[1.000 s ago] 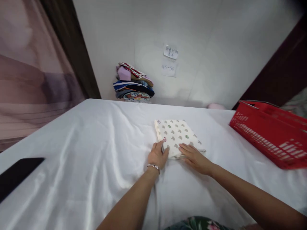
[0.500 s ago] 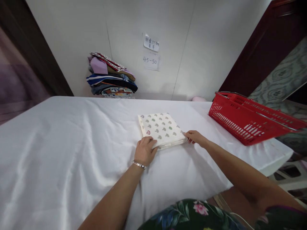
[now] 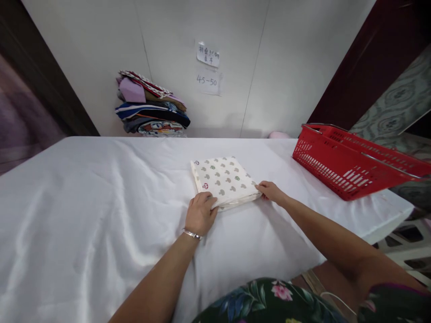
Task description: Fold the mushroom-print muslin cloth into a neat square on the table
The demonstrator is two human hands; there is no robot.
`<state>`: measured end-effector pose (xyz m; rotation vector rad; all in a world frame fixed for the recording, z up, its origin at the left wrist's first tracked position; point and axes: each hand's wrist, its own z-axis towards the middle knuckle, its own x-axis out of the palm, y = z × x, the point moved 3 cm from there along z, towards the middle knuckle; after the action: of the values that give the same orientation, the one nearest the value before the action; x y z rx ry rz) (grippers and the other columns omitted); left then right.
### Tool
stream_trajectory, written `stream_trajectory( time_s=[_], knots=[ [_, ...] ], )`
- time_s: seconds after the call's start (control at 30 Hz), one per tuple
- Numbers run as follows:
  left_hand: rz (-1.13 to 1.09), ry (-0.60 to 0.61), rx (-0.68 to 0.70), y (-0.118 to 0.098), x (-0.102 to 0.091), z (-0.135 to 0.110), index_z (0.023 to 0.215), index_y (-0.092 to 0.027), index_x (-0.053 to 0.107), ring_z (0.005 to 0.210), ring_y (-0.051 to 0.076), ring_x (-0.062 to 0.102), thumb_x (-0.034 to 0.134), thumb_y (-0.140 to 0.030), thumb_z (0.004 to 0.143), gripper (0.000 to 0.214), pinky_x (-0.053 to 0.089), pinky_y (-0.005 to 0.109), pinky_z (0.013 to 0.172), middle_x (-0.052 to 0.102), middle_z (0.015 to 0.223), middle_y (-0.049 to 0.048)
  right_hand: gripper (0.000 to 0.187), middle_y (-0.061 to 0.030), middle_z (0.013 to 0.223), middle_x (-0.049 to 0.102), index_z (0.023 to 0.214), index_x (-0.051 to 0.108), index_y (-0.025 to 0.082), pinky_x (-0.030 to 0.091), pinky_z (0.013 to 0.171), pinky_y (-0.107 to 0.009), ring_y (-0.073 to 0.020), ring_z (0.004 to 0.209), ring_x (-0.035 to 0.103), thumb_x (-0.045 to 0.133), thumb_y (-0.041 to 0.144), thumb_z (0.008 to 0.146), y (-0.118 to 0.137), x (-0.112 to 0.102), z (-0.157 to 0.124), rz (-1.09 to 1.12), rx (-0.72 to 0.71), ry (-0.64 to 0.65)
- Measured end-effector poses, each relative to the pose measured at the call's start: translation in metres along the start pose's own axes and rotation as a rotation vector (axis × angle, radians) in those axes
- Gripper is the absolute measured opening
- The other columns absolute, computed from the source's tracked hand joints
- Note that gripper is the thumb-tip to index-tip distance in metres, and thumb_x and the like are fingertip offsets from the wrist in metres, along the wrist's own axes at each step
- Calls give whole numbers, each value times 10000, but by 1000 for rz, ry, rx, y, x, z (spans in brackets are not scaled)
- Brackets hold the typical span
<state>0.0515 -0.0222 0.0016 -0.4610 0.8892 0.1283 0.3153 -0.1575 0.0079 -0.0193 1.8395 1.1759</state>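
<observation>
A folded white cloth [image 3: 225, 176] printed with small grey, green and red mushrooms lies flat on the white-covered table, several layers thick. At its near left corner my left hand [image 3: 201, 212], with a silver bracelet on the wrist, has its fingers closed on the edge; part of them is hidden by the hand. My right hand [image 3: 270, 192] pinches the near right corner between thumb and fingers. The layered front edge shows between both hands.
On the right of the table stands a red plastic basket [image 3: 332, 168] with metal handles. A pile of folded fabrics [image 3: 153, 107] sits at the back left against the wall. Two paper notes [image 3: 208, 67] are fixed to the wall. White tablecloth [image 3: 84, 202] spreads left, with wrinkles.
Both hands keep their hold on the cloth's near corners. The whole view has shifted slightly; the cloth itself shows hardly any change.
</observation>
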Motion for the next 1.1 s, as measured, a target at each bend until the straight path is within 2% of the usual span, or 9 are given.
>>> stream_trajectory(
  time_s=[0.13, 0.3, 0.37, 0.5, 0.63, 0.7, 0.8, 0.9, 1.1],
  knots=[
    [-18, 0, -3, 2, 1, 0, 986, -225, 617, 995, 224, 506, 567, -232, 790, 203, 412, 372, 822, 583, 1018, 58, 313, -17, 806, 610, 984, 576, 216, 433, 623, -262, -145, 683, 547, 481, 453, 804, 6, -7, -17, -86, -129, -131],
    [-27, -1, -29, 3, 3, 3, 954, -217, 625, 958, 207, 506, 528, -258, 825, 166, 413, 356, 818, 580, 991, 51, 425, -42, 1116, 538, 1163, 497, 271, 444, 703, -292, -178, 877, 551, 533, 466, 787, 11, 1, -43, -317, -402, -178],
    [-29, 5, -34, 3, 3, 3, 944, -215, 625, 952, 204, 505, 512, -261, 837, 162, 412, 353, 819, 579, 986, 49, 407, -38, 1142, 523, 1169, 491, 277, 450, 692, -287, -177, 888, 552, 530, 436, 796, 9, 6, -46, -339, -412, -178],
    [-26, 2, -32, 3, 3, 3, 958, -221, 619, 967, 209, 505, 523, -277, 831, 168, 407, 360, 823, 579, 999, 51, 368, -32, 1093, 540, 1161, 493, 265, 459, 652, -285, -142, 735, 558, 510, 381, 812, 9, 10, -42, -295, -392, -179],
    [2, -4, -36, 3, 4, 2, 985, -221, 614, 991, 231, 498, 607, -315, 774, 230, 400, 377, 819, 576, 1028, 57, 375, -43, 1072, 544, 1162, 498, 247, 466, 679, -298, -156, 764, 565, 524, 320, 795, 11, 10, -39, -277, -406, -173],
    [-3, -1, -51, 3, 4, 4, 965, -225, 622, 977, 223, 502, 584, -298, 794, 190, 399, 370, 810, 582, 1009, 50, 403, -50, 1098, 537, 1190, 484, 248, 469, 701, -309, -160, 776, 569, 522, 315, 794, 11, 11, -40, -295, -401, -173],
    [-32, 7, -79, 2, 3, 6, 912, -233, 636, 943, 211, 506, 512, -293, 842, 155, 403, 361, 792, 590, 967, 42, 450, -63, 1218, 483, 1233, 459, 260, 456, 814, -349, -208, 992, 534, 517, 324, 792, 12, 13, -43, -348, -404, -215],
    [-65, 5, -103, 2, 4, 8, 878, -228, 640, 931, 209, 501, 478, -295, 859, 177, 407, 358, 798, 593, 946, 41, 488, -59, 1361, 374, 1270, 428, 260, 408, 923, -389, -241, 1217, 372, 506, 324, 792, 15, 18, -43, -395, -415, -239],
    [-129, -28, -134, 6, 7, 8, 867, -214, 630, 926, 200, 495, 455, -306, 871, 198, 417, 350, 829, 594, 935, 41, 507, -57, 1387, 364, 1314, 376, 241, 432, 915, -377, -220, 1220, 378, 444, 239, 811, 21, 25, -39, -464, -446, -247]
  ],
)
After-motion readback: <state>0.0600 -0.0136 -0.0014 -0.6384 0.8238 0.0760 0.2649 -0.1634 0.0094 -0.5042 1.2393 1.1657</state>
